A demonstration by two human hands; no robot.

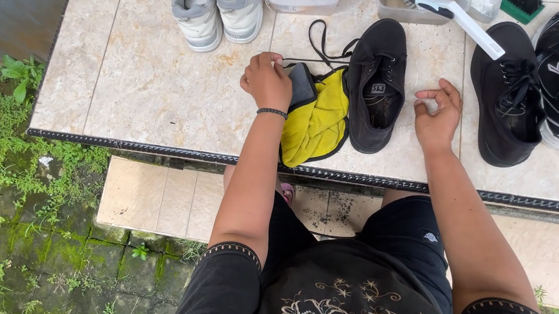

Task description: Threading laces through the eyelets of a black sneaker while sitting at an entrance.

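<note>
The black shoe [375,83] was a low canvas lace-up with a dark sole, lying near the front edge of the tiled ledge [139,83], its toe pointing to the far edge. Just beside it lay a yellow cloth [316,122]. The left hand [268,79] was closed around one black lace [316,61] and rested on a small black object [301,85] on the cloth. The right hand [438,114] hovered beside the shoe, fingers curled, holding nothing. At the far edge, a clear tub [411,11] held a white-handled brush [453,15]; another tub [306,0] held white cloth.
</note>
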